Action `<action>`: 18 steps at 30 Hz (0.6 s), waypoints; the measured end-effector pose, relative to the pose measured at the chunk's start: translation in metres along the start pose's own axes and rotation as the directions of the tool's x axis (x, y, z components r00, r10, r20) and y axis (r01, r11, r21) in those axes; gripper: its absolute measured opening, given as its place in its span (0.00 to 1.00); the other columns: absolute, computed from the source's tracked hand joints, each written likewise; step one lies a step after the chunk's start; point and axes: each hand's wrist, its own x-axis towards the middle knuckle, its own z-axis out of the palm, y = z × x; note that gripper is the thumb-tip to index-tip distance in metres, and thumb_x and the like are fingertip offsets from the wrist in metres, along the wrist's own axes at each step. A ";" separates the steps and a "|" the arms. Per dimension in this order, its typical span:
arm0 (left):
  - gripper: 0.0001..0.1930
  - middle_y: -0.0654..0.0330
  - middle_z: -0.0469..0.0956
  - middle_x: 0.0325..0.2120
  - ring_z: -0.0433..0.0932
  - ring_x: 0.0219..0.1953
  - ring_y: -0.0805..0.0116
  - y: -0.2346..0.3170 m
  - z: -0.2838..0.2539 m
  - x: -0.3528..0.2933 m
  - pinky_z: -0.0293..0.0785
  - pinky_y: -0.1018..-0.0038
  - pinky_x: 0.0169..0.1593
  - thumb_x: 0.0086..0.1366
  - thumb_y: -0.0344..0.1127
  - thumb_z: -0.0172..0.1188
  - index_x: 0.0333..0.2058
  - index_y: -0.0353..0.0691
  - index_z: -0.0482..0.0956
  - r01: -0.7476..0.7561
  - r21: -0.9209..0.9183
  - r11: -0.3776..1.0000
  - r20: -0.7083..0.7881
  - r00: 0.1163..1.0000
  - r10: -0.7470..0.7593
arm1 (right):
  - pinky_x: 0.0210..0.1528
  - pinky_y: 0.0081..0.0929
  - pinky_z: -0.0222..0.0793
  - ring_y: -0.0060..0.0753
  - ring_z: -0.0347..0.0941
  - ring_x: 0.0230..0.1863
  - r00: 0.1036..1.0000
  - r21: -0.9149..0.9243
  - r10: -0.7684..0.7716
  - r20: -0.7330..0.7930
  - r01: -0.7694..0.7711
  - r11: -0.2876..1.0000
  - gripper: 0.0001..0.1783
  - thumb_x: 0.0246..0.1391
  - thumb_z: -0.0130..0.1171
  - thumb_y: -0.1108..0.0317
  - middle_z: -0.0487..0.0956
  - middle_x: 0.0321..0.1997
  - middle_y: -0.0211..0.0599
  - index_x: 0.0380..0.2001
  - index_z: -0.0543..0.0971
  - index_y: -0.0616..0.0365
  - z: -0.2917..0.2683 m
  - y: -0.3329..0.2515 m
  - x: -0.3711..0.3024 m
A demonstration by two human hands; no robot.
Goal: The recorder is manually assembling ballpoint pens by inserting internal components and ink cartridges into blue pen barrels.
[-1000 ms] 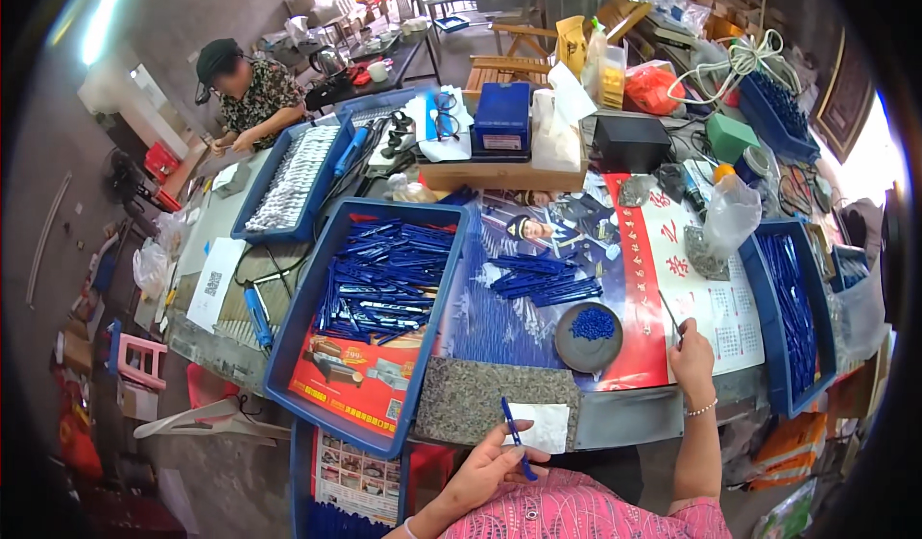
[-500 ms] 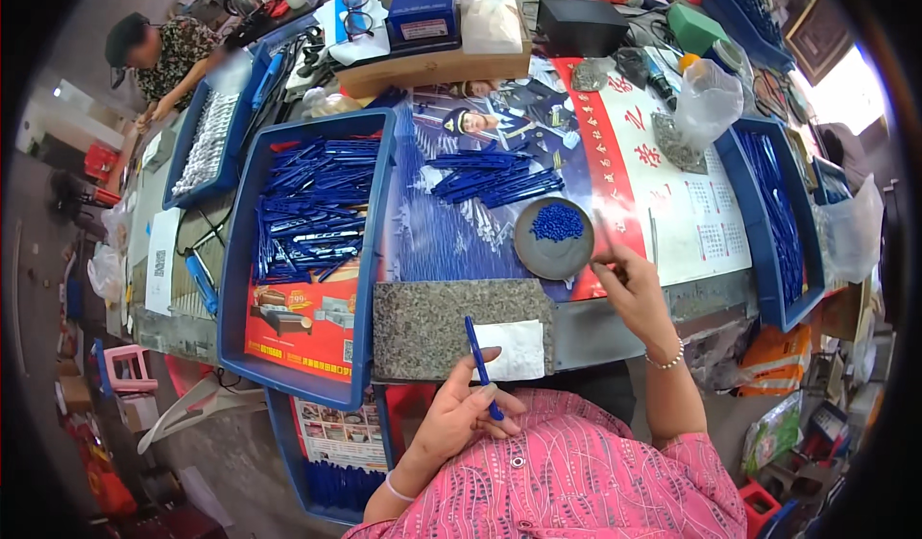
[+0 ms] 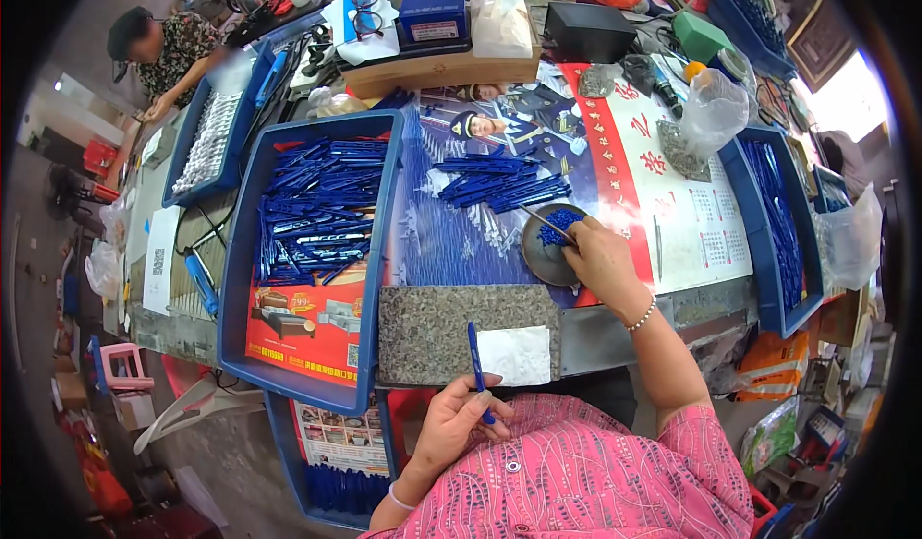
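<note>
My left hand point(image 3: 455, 422) is closed round a slim blue pen point(image 3: 477, 366), held slanted upright at the table's front edge. Over the round grey dish point(image 3: 534, 261) is my right hand point(image 3: 605, 263), closed on a thin metal tool point(image 3: 545, 220) whose kind I cannot make out. That tool slants across the dish, its far end pointing up and left. Small blue pieces point(image 3: 564, 219) lie heaped inside the dish, partly hidden by my fingers. Beyond it, several blue pen parts point(image 3: 499, 179) form a loose pile on the poster.
A blue tray point(image 3: 391, 193) of pen parts stands at left, another blue tray point(image 3: 812, 294) at right. White paper point(image 3: 519, 359) lies on the granite slab point(image 3: 423, 318). A wooden box point(image 3: 432, 73) stands at the back. Another person point(image 3: 182, 54) sits far left.
My right hand has moved left, from beside the dish to over it, bringing the thin tool across the dish. My left hand still holds the pen in nearly the same place.
</note>
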 end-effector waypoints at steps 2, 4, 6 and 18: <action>0.15 0.49 0.77 0.29 0.79 0.24 0.67 0.002 0.001 -0.001 0.76 0.77 0.29 0.67 0.33 0.47 0.50 0.31 0.64 -0.013 0.021 1.000 -0.058 0.998 0.014 | 0.33 0.40 0.66 0.50 0.71 0.31 0.999 -0.026 -0.008 0.031 0.009 1.000 0.06 0.45 0.56 0.69 0.73 0.30 0.44 0.27 0.73 0.60 0.003 -0.006 0.003; 0.15 0.49 0.77 0.30 0.78 0.24 0.67 0.006 0.002 0.001 0.76 0.77 0.29 0.67 0.32 0.47 0.50 0.31 0.64 -0.012 0.029 1.000 -0.055 0.998 0.013 | 0.33 0.41 0.66 0.50 0.71 0.31 0.999 -0.061 0.004 0.041 -0.001 0.998 0.06 0.44 0.55 0.70 0.73 0.30 0.45 0.26 0.72 0.60 0.003 -0.007 0.003; 0.15 0.50 0.77 0.30 0.78 0.23 0.67 0.008 0.003 0.004 0.76 0.77 0.29 0.66 0.31 0.46 0.50 0.31 0.64 0.002 0.049 0.999 -0.026 1.000 0.000 | 0.33 0.41 0.66 0.50 0.71 0.31 0.999 -0.082 0.022 0.045 -0.018 0.996 0.07 0.43 0.55 0.69 0.73 0.30 0.45 0.26 0.72 0.61 0.001 0.000 0.003; 0.13 0.55 0.74 0.24 0.68 0.18 0.72 0.013 0.039 0.021 0.67 0.76 0.23 0.65 0.31 0.46 0.48 0.37 0.66 0.073 0.329 0.942 -0.176 0.984 -0.015 | 0.27 0.40 0.72 0.46 0.77 0.25 0.988 0.057 -0.075 -0.137 0.084 0.995 0.07 0.35 0.56 0.70 0.77 0.22 0.47 0.17 0.77 0.63 0.021 0.005 0.005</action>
